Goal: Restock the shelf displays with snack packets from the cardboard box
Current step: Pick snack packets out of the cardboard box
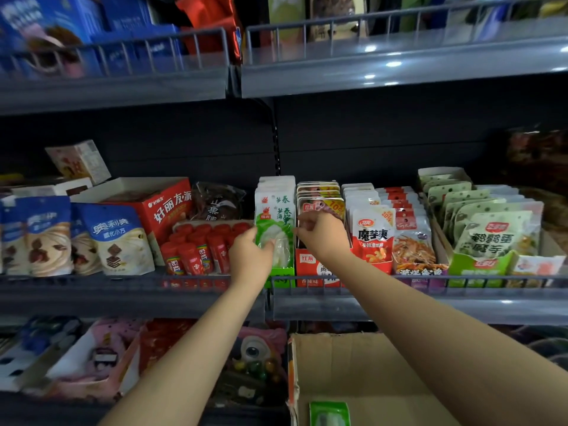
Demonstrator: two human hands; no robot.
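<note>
Both arms reach to the middle shelf [307,305]. The left hand [250,255] grips the front green-and-white packet [275,232] at its lower left edge, thumb on the face and fingers curled behind; the packet stands upright at the front of its row in a green display tray [281,279]. The right hand [321,233] is just beside it, fingers bent and pinching at the packet's right edge, in front of the red tray [310,265] of red-labelled packets; whether it actually holds the edge is hard to tell. To the right stand rows of red konjac packets [373,238] and pale green packets [488,238]. To the left sit small red tubes [196,250] and a red carton [166,210]. Below, the open cardboard box [353,370] shows one green packet [329,413] inside, near its lower edge.
</note>
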